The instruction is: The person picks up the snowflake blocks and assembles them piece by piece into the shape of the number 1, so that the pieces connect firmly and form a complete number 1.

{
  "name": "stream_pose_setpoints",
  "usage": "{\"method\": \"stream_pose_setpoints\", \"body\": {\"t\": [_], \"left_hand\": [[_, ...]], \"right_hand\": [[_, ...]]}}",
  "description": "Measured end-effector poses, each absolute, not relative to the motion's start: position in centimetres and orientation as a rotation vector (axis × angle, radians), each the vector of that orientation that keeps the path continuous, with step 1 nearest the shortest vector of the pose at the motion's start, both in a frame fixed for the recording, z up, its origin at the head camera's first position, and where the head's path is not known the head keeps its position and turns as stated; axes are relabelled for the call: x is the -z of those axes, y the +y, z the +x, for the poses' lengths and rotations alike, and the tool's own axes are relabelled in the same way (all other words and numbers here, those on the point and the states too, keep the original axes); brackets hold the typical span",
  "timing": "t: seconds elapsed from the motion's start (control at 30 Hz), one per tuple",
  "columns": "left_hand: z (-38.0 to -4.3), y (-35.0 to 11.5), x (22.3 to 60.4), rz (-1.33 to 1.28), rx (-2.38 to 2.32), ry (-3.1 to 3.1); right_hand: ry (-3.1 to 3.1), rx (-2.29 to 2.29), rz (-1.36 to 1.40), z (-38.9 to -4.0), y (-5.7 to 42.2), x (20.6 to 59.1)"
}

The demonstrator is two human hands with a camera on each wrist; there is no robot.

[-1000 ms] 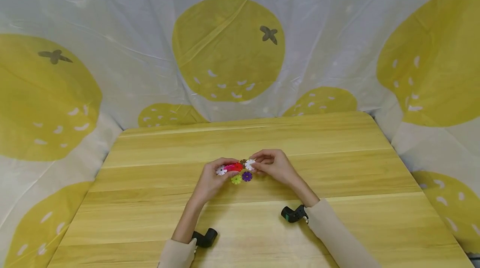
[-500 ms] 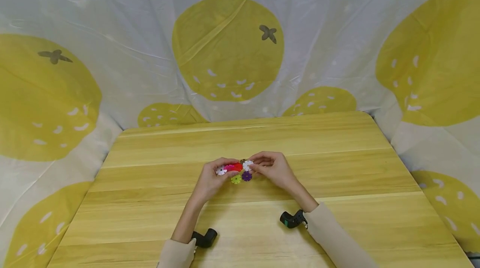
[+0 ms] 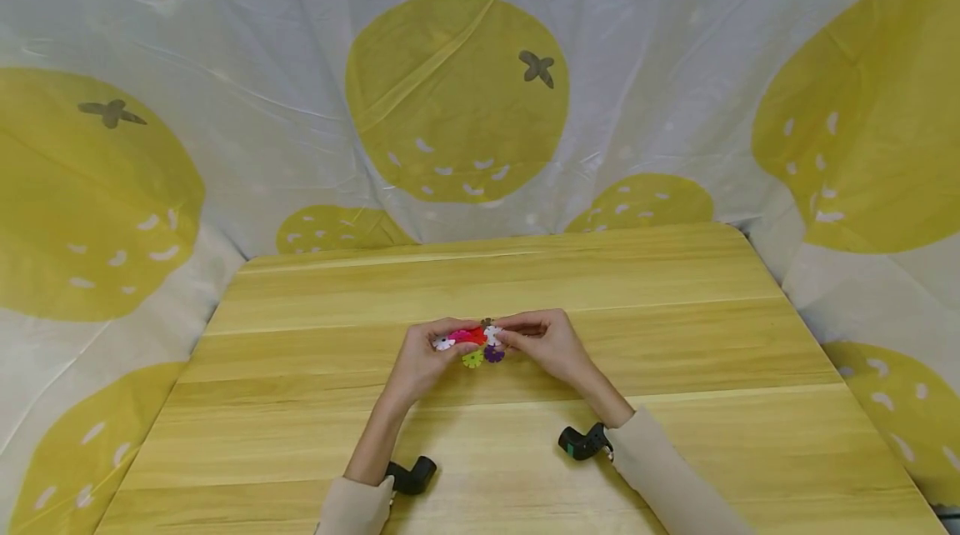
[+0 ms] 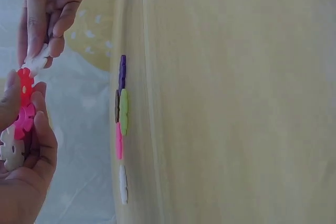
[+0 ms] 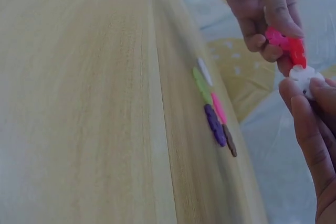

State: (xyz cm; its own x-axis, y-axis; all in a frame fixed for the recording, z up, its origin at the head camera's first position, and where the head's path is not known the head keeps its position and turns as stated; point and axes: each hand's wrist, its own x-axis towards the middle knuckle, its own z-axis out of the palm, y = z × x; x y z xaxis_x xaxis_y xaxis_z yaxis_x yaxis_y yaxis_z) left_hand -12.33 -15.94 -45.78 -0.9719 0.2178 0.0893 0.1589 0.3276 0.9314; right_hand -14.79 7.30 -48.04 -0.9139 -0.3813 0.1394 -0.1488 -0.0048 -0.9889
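My left hand (image 3: pixel 422 358) grips a short chain of notched plastic discs above the table. In the left wrist view the chain runs from a white disc (image 4: pixel 11 149) through a pink disc (image 4: pixel 24 121) to a red disc (image 4: pixel 25 83). Thumb and fingers of my right hand (image 3: pixel 551 345) pinch another white disc (image 5: pixel 301 80). Its edge meets the free end of the red disc in both wrist views. My left thumb and fingers partly cover the chain.
Loose discs lie flat on the wooden table (image 3: pixel 675 310) beneath the hands: purple (image 5: pixel 214 125), yellow-green (image 5: pixel 201 85), brown (image 5: pixel 229 140), pink (image 5: pixel 218 107) and white (image 5: pixel 204 72). A cloth (image 3: pixel 645 102) with yellow fruit prints hangs behind the table.
My right hand has shifted slightly left and down, bringing its white disc from beside the chain up against the red disc. My left hand stays nearly still with its grip unchanged.
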Motion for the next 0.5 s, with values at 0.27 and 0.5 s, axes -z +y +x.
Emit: {"method": "stream_pose_setpoints", "body": {"t": [0.27,0.5], "left_hand": [[-12.31,-15.71,45.62,0.274,-1.844,2.401],[-12.4,-15.72,45.41,0.285,-1.816,2.386]], "right_hand": [[2.026,2.107,-0.602,-14.79,7.4,48.01],[2.028,2.071,-0.593,-14.89,7.24,47.97]]}}
